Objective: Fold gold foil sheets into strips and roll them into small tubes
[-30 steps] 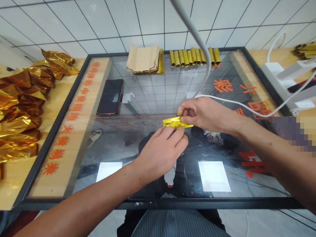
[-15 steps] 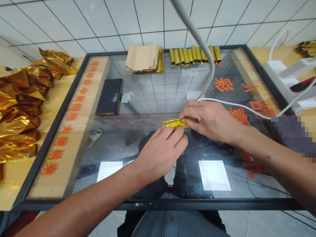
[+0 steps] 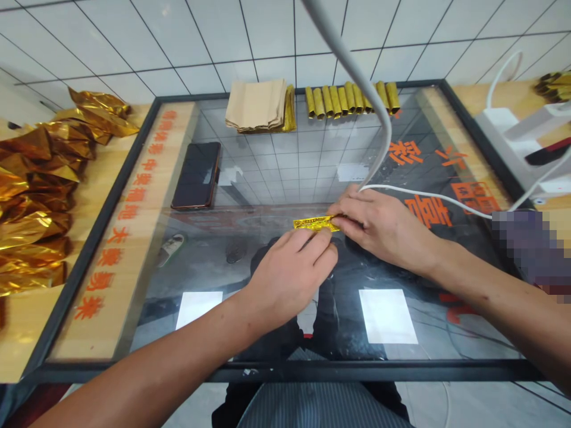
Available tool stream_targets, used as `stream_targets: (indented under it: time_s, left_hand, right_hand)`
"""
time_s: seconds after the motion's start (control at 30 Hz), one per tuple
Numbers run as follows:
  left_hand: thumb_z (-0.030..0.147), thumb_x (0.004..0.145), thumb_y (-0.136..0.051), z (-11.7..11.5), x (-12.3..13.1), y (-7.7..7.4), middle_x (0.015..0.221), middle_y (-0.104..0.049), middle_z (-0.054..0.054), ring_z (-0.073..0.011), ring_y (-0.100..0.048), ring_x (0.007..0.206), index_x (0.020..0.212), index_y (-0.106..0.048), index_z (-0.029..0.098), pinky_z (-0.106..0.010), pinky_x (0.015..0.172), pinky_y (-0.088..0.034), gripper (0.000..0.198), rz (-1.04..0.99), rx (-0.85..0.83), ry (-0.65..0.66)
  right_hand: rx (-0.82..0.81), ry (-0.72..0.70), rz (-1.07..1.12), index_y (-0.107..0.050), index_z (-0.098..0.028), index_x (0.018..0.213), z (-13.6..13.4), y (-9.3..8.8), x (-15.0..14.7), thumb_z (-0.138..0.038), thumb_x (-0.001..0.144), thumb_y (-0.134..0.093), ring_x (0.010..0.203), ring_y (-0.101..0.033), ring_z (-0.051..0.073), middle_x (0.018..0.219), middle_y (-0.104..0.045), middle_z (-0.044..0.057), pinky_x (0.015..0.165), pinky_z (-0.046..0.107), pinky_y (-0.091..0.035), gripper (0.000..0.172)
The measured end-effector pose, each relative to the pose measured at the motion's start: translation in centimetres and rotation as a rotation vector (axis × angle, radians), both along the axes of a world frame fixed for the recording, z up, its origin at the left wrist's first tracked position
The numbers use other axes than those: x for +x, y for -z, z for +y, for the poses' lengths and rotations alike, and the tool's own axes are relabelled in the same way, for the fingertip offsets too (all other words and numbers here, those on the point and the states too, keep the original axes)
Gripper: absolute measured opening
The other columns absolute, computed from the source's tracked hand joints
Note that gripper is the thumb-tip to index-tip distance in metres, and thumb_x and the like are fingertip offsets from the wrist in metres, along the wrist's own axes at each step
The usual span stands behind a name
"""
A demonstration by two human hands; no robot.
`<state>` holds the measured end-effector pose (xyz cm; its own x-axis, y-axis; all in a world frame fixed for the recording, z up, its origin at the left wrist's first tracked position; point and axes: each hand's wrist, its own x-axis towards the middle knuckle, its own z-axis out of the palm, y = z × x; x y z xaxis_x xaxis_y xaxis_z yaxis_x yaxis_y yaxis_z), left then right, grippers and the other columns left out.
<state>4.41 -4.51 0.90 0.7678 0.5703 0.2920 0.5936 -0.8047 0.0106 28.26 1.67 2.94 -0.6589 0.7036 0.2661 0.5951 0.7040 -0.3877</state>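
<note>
Gold foil strip (image 3: 314,223): one, folded narrow, lying flat just above the glass tabletop (image 3: 276,172), held between the two hands. The left hand (image 3: 285,279) has its fingertips pressed together on the strip's near edge. The right hand (image 3: 383,229) is closed on the strip's right end, with thumb and fingers pinching it, so only the left part of the strip shows.

Beyond the right hand, along the far edge of the glass, gold rolls (image 3: 328,101) lie side by side in one row. At least eight show. One white cable (image 3: 357,68) crosses the row, hides part of it, and curves down to just past the right hand's knuckles.

Beyond the left hand lies one tan paper stack (image 3: 256,106), with gold sheets showing at its right side. Nearer, beyond and left of that hand, one dark phone (image 3: 196,175) lies face up. Far to its left, loose gold foil sheets (image 3: 40,196) lie heaped, too many and too crumpled to count. Two white rectangles (image 3: 387,315) show in the glass, one on each side of the left forearm.
</note>
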Motion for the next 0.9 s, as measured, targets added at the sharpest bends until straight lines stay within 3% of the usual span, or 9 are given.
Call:
stream_targets:
  time_s: [0.2, 0.3, 0.43, 0.5, 0.73, 0.9]
  left_hand:
    - [0.014, 0.110, -0.051, 0.0, -0.2, 0.0, 0.139, -0.073, -0.013, -0.0285, -0.068, 0.121, 0.114, -0.071, 0.013, -0.044, 0.103, -0.060, 0.021, -0.074, -0.024, 0.018]
    - [0.011, 0.109, -0.050, 0.1, -0.7, -0.5, 0.134, -0.075, -0.011, -0.0251, -0.069, 0.122, 0.115, -0.070, 0.017, -0.042, 0.105, -0.059, 0.022, -0.244, -0.051, 0.008]
    - [0.017, 0.106, -0.061, 1.7, -1.9, -1.0, 0.121, -0.075, -0.008, -0.0235, -0.069, 0.112, 0.120, -0.068, 0.022, -0.042, 0.099, -0.058, 0.017, -0.479, -0.104, -0.270]
    - [0.023, 0.102, -0.068, 2.8, -2.4, -0.9, 0.112, -0.073, -0.006, -0.0241, -0.068, 0.106, 0.118, -0.070, 0.023, -0.042, 0.094, -0.057, 0.016, -0.475, -0.188, -0.342]
    - [0.017, 0.100, -0.064, 4.7, -2.5, -0.4, 0.091, -0.067, -0.001, -0.0207, -0.062, 0.088, 0.097, -0.075, 0.022, -0.036, 0.081, -0.048, 0.013, -0.373, -0.369, -0.336]
    - [0.011, 0.104, -0.057, 4.8, -2.5, -0.5, 0.101, -0.069, -0.005, -0.0218, -0.064, 0.098, 0.095, -0.069, 0.019, -0.036, 0.088, -0.050, 0.017, -0.364, -0.324, -0.272]
  right_hand:
    - [0.026, 0.031, 0.031, -0.074, -0.017, 0.114, -0.2, 0.5, 0.2, -0.018, 0.108, -0.058, 0.099, -0.071, 0.026, 0.103, -0.076, 0.010, 0.090, 0.041, -0.059, 0.017]
    - [0.023, 0.048, 0.043, -0.074, -0.018, 0.116, -0.4, 0.6, 0.2, -0.019, 0.108, -0.059, 0.100, -0.071, 0.026, 0.106, -0.076, 0.010, 0.092, 0.041, -0.059, 0.017]
    - [0.002, 0.053, 0.028, -0.074, -0.018, 0.115, -0.5, 0.6, 0.2, -0.019, 0.109, -0.057, 0.101, -0.070, 0.026, 0.108, -0.076, 0.010, 0.092, 0.042, -0.059, 0.018]
    - [0.003, 0.057, 0.020, -0.074, -0.019, 0.115, -0.5, 0.6, 0.2, -0.020, 0.109, -0.057, 0.101, -0.070, 0.026, 0.108, -0.076, 0.010, 0.092, 0.042, -0.059, 0.018]
    - [0.033, 0.061, 0.008, -0.075, -0.018, 0.116, -0.5, 0.8, 0.4, -0.020, 0.110, -0.056, 0.100, -0.071, 0.026, 0.109, -0.078, 0.011, 0.092, 0.043, -0.059, 0.020]
    - [0.055, 0.053, -0.019, -0.074, -0.019, 0.116, -0.6, 0.9, 0.3, -0.020, 0.111, -0.053, 0.097, -0.069, 0.025, 0.108, -0.076, 0.010, 0.092, 0.042, -0.058, 0.021]
